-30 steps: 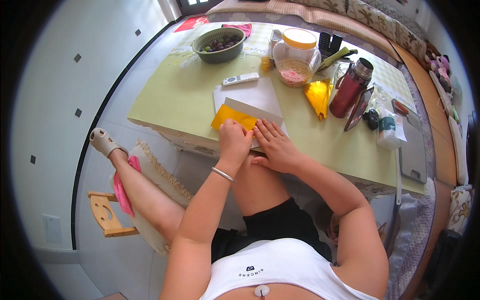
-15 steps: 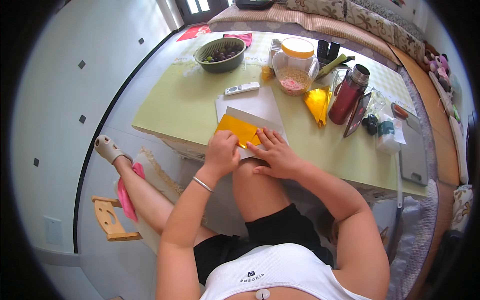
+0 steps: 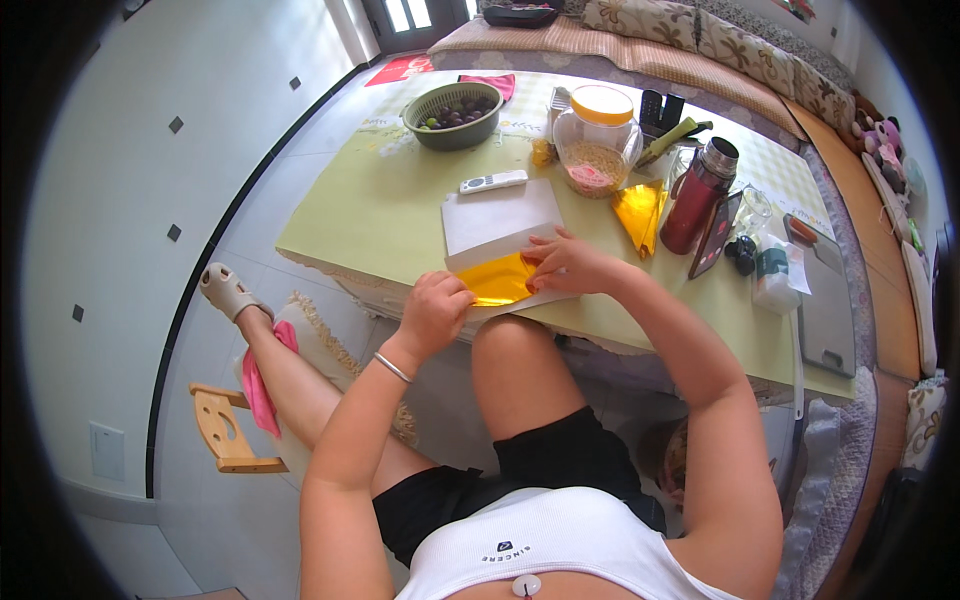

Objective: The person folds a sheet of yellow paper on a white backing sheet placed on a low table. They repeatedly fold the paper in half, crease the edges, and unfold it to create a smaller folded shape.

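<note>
A sheet of shiny gold foil paper (image 3: 495,281) lies over white paper (image 3: 503,215) at the near edge of the table. My left hand (image 3: 434,308) pinches its left end, fingers closed. At the opposite end, my right hand (image 3: 568,266) grips the foil between thumb and fingers. The sheet looks bent or curved between both hands; its exact fold cannot be made out. A white remote control (image 3: 493,182) rests at the white paper's far edge. To the right stand folded gold foil pieces (image 3: 641,212), coming to a point at the bottom.
Behind are a colander of dark fruit (image 3: 452,138) and a jar with an orange lid (image 3: 598,140). A red thermos (image 3: 700,195), a phone (image 3: 715,235) and a tissue pack (image 3: 775,280) stand to the right. My knee (image 3: 515,345) is under the table edge.
My right hand has gone from lying spread on the foil to gripping its right end, slightly higher. The foil now forms a narrower strip between my hands.
</note>
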Demonstrator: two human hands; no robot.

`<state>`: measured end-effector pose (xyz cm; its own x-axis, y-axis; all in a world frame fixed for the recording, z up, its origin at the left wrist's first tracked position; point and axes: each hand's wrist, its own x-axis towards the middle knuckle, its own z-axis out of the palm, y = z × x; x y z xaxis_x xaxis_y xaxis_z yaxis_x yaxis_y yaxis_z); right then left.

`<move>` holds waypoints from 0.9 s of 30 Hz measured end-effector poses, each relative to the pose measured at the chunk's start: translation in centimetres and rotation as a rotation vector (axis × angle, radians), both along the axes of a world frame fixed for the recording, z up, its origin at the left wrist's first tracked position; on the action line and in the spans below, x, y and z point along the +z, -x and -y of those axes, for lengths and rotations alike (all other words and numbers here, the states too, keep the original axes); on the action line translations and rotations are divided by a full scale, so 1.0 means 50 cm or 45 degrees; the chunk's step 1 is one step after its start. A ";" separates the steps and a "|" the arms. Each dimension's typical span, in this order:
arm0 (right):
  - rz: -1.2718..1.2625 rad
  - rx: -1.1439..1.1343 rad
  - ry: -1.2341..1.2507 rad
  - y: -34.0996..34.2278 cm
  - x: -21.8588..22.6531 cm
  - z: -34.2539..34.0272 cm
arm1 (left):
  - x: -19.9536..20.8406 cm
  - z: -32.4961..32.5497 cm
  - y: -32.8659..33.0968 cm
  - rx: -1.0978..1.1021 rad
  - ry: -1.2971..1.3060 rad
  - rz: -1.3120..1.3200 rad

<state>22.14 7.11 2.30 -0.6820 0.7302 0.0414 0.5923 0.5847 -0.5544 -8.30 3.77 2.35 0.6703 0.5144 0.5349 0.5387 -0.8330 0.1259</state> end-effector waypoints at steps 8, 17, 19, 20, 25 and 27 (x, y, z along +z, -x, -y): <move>-0.555 -0.395 -0.244 0.117 -0.025 0.065 | 0.002 -0.018 -0.031 0.197 0.477 0.274; -0.528 -0.571 -0.394 0.147 -0.052 0.074 | -0.054 -0.052 -0.037 0.432 0.549 0.505; -0.502 -0.574 -0.410 0.149 -0.054 0.075 | -0.062 -0.054 -0.036 0.477 0.491 0.488; -0.481 -0.576 -0.423 0.148 -0.054 0.074 | -0.066 -0.055 -0.036 0.501 0.462 0.479; -0.451 -0.584 -0.480 0.148 -0.051 0.076 | -0.064 -0.051 -0.053 0.627 0.483 0.465; -0.473 -0.581 -0.515 0.155 -0.046 0.079 | -0.063 -0.049 -0.055 0.652 0.449 0.443</move>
<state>14.40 3.16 0.00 -0.2000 0.8177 0.5398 0.6408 0.5259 -0.5593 -5.57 6.24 -0.79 0.1187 0.9008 0.4178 0.7309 -0.3641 0.5773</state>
